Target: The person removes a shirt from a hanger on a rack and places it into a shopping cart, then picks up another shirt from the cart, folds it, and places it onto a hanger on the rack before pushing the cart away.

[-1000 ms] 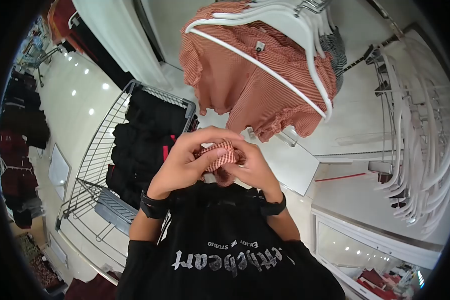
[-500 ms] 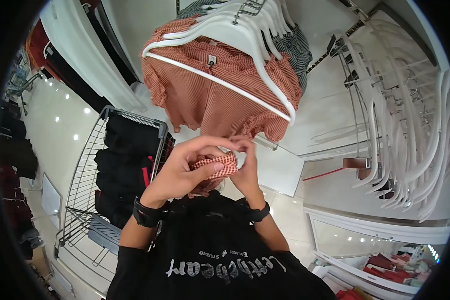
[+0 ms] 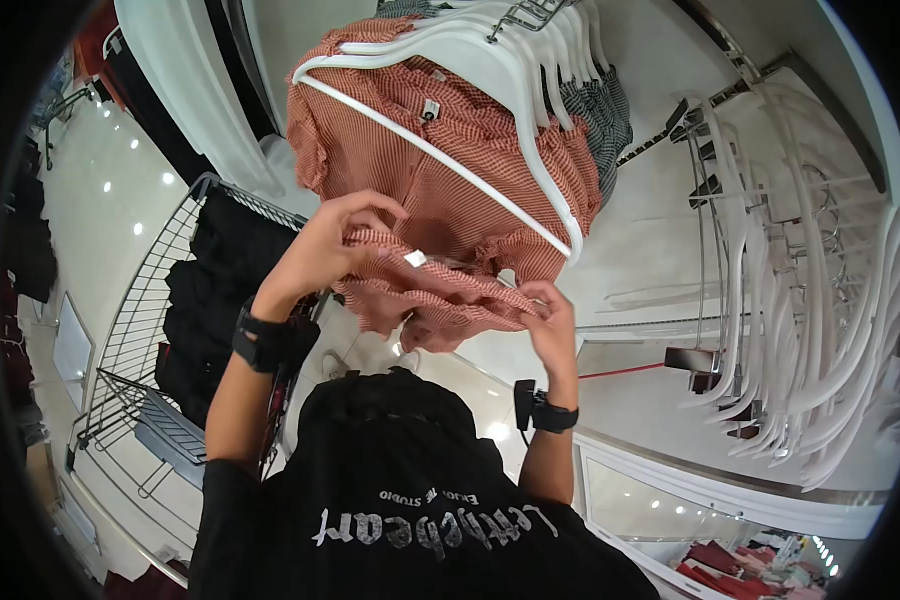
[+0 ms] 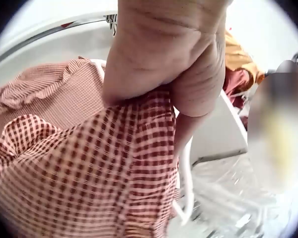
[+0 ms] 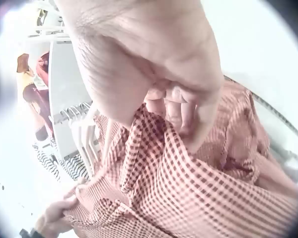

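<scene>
In the head view, a red-and-white checked garment (image 3: 460, 292) is stretched between both hands, its gathered edge uppermost with a small white tag (image 3: 415, 259). My left hand (image 3: 320, 250) pinches one end, and my right hand (image 3: 552, 325) pinches the other, lower end. Behind it hang striped red tops (image 3: 370, 150) on white hangers (image 3: 430, 150). The left wrist view has my hand (image 4: 169, 54) gripping the checked cloth (image 4: 89, 173), fingertips mostly hidden. In the right wrist view my hand (image 5: 149, 54) holds bunched cloth (image 5: 174, 183), several fingers curled behind it.
A wire cart (image 3: 130, 300) with black clothes (image 3: 215, 290) stands at left. Empty white hangers (image 3: 770, 330) hang at right. Grey checked clothing (image 3: 602, 130) hangs behind the red tops. A low shelf (image 3: 670, 480) is at lower right.
The hands have moved apart, the left upward. The checked garment, bunched between them before, is now spread wide. The head view has shifted, with the hanging tops further left than a second ago.
</scene>
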Demonstrator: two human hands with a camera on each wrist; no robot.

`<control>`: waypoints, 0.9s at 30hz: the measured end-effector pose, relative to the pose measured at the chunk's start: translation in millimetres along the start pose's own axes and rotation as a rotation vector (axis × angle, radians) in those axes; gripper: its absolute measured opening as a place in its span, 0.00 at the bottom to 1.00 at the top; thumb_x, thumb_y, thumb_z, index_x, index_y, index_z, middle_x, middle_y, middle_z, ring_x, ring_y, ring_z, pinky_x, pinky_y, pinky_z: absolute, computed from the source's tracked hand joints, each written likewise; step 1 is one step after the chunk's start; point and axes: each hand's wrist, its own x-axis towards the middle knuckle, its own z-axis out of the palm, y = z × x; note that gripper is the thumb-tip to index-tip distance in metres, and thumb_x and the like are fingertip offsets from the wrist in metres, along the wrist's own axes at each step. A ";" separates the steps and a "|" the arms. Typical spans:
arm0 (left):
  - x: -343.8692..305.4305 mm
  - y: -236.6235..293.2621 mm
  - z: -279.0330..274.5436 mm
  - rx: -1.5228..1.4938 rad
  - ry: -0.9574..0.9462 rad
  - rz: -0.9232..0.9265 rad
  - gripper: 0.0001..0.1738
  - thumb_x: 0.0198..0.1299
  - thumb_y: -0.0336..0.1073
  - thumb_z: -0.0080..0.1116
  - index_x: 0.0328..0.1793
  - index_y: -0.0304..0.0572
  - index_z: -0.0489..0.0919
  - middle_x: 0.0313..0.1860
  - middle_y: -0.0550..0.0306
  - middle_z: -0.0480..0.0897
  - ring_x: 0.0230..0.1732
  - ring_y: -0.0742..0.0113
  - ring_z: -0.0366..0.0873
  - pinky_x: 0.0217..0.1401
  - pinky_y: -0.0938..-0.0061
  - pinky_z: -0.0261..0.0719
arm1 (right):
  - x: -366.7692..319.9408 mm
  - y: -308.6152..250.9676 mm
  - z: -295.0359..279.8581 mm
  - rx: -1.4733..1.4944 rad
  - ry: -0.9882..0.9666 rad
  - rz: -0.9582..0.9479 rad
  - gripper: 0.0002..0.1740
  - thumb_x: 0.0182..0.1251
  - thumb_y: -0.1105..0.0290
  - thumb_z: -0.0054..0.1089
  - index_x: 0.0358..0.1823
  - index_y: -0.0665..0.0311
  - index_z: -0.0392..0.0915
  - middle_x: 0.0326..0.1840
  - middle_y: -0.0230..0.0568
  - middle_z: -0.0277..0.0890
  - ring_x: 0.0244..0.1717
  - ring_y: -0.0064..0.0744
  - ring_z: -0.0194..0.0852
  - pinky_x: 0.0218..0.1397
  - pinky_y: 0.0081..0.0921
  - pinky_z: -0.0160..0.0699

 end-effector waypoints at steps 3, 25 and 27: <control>26.4 -36.4 8.5 0.071 0.091 0.078 0.13 0.51 0.21 0.60 0.44 0.34 0.75 0.37 0.63 0.77 0.38 0.79 0.73 0.44 0.81 0.73 | -1.3 -21.9 -17.1 0.040 0.022 -0.011 0.17 0.48 0.90 0.46 0.41 0.70 0.72 0.40 0.36 0.75 0.37 0.18 0.72 0.40 0.14 0.70; 37.2 -44.3 3.4 -0.266 0.310 -0.127 0.12 0.52 0.19 0.51 0.41 0.42 0.72 0.31 0.68 0.75 0.31 0.85 0.69 0.30 0.90 0.63 | 34.7 -125.8 21.0 0.221 0.446 -0.433 0.11 0.52 0.89 0.47 0.36 0.69 0.69 0.37 0.45 0.77 0.35 0.22 0.74 0.41 0.13 0.70; 34.9 -38.5 -14.3 -0.282 0.336 -0.133 0.17 0.53 0.19 0.50 0.48 0.43 0.68 0.33 0.66 0.75 0.34 0.83 0.71 0.34 0.87 0.66 | 44.4 -133.3 32.5 0.165 0.482 -0.480 0.11 0.52 0.89 0.47 0.36 0.69 0.68 0.38 0.47 0.77 0.33 0.21 0.74 0.37 0.13 0.71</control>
